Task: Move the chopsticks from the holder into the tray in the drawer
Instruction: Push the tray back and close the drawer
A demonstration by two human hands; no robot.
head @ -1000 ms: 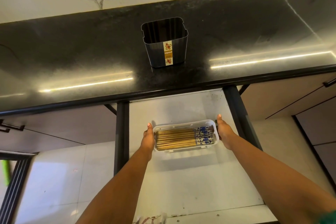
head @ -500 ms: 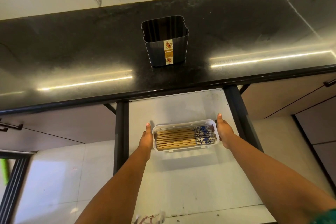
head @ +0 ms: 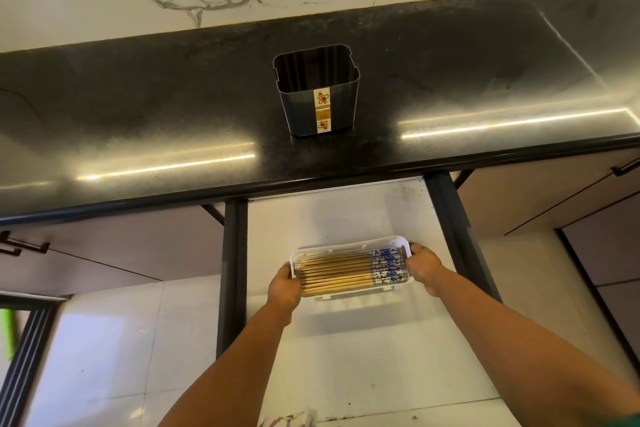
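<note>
Both hands grasp the white tray point(head: 349, 292) by its short ends – left hand point(head: 284, 288) on the left end, right hand point(head: 423, 269) on the right. Chopsticks point(head: 334, 272) lie flat inside w/ blue ends to the right. Tray sits over the open drawer point(head: 346, 218) – prob. lifted, can't confirm. Holder point(head: 317, 92) upright on the black counter point(head: 138, 107).

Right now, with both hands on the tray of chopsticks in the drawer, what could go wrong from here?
1. The left hand and right hand grip only the short ends of the tray; tilting it could slide the loose chopsticks out.
2. The tray sits near the overhanging countertop; raising it may knock that edge.
3. Fingers could get pinched against the dark drawer side if the drawer is shut too soon.
</note>
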